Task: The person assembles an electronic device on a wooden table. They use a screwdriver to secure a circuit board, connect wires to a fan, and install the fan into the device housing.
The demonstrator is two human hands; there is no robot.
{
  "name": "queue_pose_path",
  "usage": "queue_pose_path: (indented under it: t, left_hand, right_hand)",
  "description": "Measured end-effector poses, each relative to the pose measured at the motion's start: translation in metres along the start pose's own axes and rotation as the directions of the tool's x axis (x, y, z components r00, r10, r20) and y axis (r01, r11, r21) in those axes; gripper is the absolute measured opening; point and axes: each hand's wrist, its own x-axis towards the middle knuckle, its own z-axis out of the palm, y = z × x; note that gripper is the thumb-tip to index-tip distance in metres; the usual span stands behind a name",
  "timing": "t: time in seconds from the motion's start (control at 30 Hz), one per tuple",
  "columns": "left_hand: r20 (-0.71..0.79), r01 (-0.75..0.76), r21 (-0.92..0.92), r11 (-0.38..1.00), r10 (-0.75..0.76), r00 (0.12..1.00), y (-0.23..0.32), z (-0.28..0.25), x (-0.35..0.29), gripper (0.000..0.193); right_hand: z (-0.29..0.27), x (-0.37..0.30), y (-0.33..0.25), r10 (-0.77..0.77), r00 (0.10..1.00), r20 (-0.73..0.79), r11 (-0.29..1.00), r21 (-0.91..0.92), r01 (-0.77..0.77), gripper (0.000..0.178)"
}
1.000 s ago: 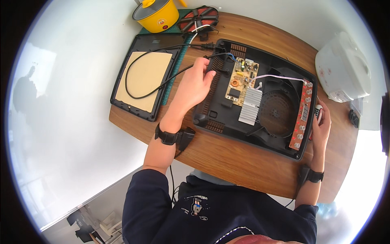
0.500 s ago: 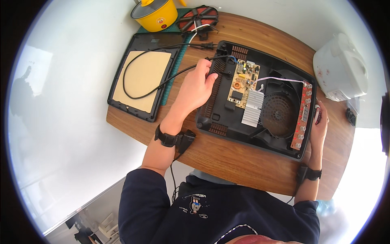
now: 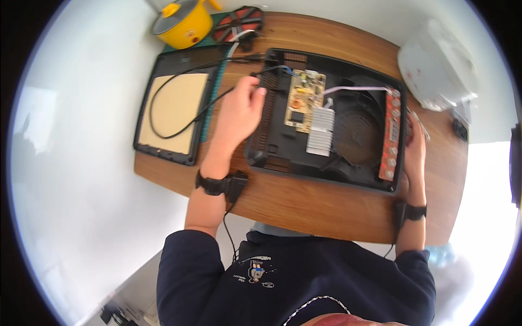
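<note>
So — left hand (image 3: 240, 111) half-curled at the black housing's (image 3: 296, 156) left edge

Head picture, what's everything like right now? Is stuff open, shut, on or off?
Black case: open, circuit board exposed.
Black cord: looped over the flat panel.
Yellow pot: lid on.
White cooker: looks shut, blurry.
Red strip: lit or unlit, too blurred to tell.
Left hand: at the case's left side.
Right hand: at its right side.

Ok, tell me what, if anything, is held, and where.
The left hand is at the left edge of the black housing, the right hand at its right edge, beside a pale object; whether either hand grips anything cannot be told.
</note>
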Motion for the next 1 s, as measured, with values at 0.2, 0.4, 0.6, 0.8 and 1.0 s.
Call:
queue_pose_path:
  t: [0.2, 0.4, 0.6, 0.8, 1.0]
  left_hand:
    - [-0.012, -0.046, -0.018, 0.999, 0.046, 0.999, -0.005, 0.001, -0.002, 0.019]
    - [0.044, 0.066, 0.042, 0.997, -0.068, 0.997, 0.003, -0.004, 0.001, 0.030]
    - [-0.012, 0.042, 0.012, 0.999, -0.042, 0.999, -0.002, -0.004, 0.000, 0.027]
    - [-0.084, 0.014, -0.004, 1.000, -0.014, 0.996, -0.001, -0.004, 0.000, 0.024]
    - [-0.102, 0.060, -0.045, 0.997, -0.065, 0.993, 0.004, -0.011, 0.001, 0.016]
  right_hand:
    - [0.002, 0.007, -0.008, -0.006, 1.000, -0.002, 0.997, -0.076, 0.006, 0.072]
    - [-0.005, 0.001, -0.018, -0.013, 0.999, 0.035, 0.998, -0.067, 0.015, 0.057]
    - [-0.004, 0.002, -0.022, -0.010, 0.999, 0.046, 0.998, -0.056, 0.013, 0.056]
    - [-0.005, 0.001, -0.014, 0.010, 0.997, 0.076, 1.000, -0.023, -0.008, 0.074]
    - [-0.013, 0.001, -0.010, 0.025, 0.986, 0.163, 1.000, 0.011, -0.027, 0.075]
